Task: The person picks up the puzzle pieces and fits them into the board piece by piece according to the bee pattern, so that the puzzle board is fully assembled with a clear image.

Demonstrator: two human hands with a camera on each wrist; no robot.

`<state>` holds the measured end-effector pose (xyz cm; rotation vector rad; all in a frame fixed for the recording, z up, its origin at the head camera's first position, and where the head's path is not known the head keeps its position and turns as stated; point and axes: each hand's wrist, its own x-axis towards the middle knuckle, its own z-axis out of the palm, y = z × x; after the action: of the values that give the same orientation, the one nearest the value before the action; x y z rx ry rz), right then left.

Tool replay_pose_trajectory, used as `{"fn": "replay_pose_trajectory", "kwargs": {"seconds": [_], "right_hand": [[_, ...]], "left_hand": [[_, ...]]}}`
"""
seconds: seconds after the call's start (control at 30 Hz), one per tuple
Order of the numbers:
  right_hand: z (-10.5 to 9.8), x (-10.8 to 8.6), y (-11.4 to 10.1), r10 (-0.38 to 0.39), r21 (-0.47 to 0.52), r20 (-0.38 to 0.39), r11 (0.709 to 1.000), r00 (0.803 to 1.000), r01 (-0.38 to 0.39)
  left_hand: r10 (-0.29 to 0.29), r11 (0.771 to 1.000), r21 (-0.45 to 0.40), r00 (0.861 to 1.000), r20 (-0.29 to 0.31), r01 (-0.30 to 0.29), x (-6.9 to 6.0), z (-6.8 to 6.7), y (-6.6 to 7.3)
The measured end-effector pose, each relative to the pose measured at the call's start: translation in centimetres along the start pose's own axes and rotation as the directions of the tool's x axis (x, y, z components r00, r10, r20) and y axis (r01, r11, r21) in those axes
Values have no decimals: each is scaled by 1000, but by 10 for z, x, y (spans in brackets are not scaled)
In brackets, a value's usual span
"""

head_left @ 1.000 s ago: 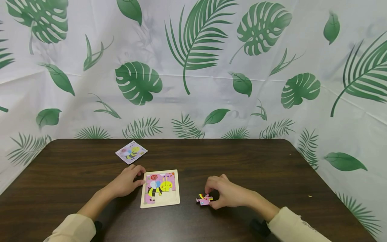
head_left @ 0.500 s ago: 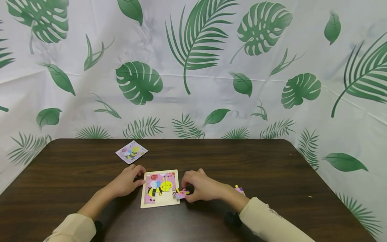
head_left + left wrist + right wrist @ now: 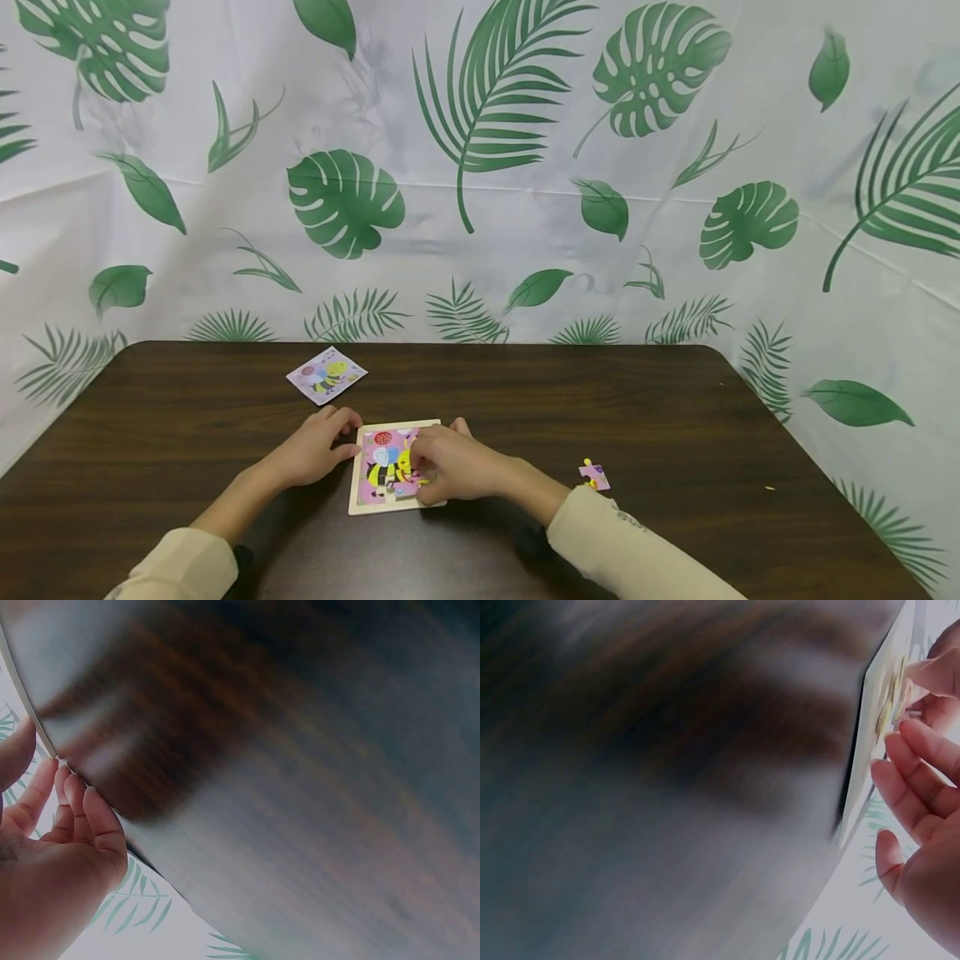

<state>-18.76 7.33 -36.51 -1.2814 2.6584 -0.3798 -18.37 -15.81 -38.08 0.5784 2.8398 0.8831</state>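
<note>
A square wooden jigsaw puzzle board (image 3: 390,507) with a yellow-and-black bee picture lies flat on the table. My left hand (image 3: 315,448) touches its left edge with thumb and forefinger, as the left wrist view also shows from below. Over the board's lower right part, my right hand (image 3: 467,463) pinches a pink puzzle piece (image 3: 406,491), which is partly hidden by the fingers. That piece looks slightly raised at the open space in the picture. In the right wrist view the fingers (image 3: 900,791) are close to the board's pale rim (image 3: 860,750).
Another pink and yellow puzzle piece (image 3: 597,477) lies to the right, beyond the right forearm. A printed bee card (image 3: 326,377) lies behind the left hand. The dark wooden table (image 3: 600,392) ends at a white cloth (image 3: 525,250) printed with green leaves.
My right hand has carried the puzzle piece leftward from the table to over the board. A loose piece on the right has come into view. The left hand has stayed at the board's edge.
</note>
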Motion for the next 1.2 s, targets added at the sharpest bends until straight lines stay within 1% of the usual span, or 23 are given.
{"fn": "replay_pose_trajectory", "kwargs": {"seconds": [0.27,0.53,0.83,1.0,1.2], "right_hand": [[3,9,-9,-9,-77,-4,997,1000,9],[6,11,-9,13,-101,1,995,1000,-12],[7,9,-9,20,-80,0,997,1000,-20],[8,7,-7,-5,-51,-13,999,1000,5],[9,7,-5,-37,-11,-8,999,999,37]], "left_hand": [[8,1000,-4,1000,-3,-8,0,-1,-1],[12,1000,-3,1000,-5,-12,0,-2,0],[19,1000,2,1000,-10,-19,1,0,-2],[36,999,10,999,-25,-36,0,1,-2],[44,999,13,999,-24,-44,0,1,-2]]}}
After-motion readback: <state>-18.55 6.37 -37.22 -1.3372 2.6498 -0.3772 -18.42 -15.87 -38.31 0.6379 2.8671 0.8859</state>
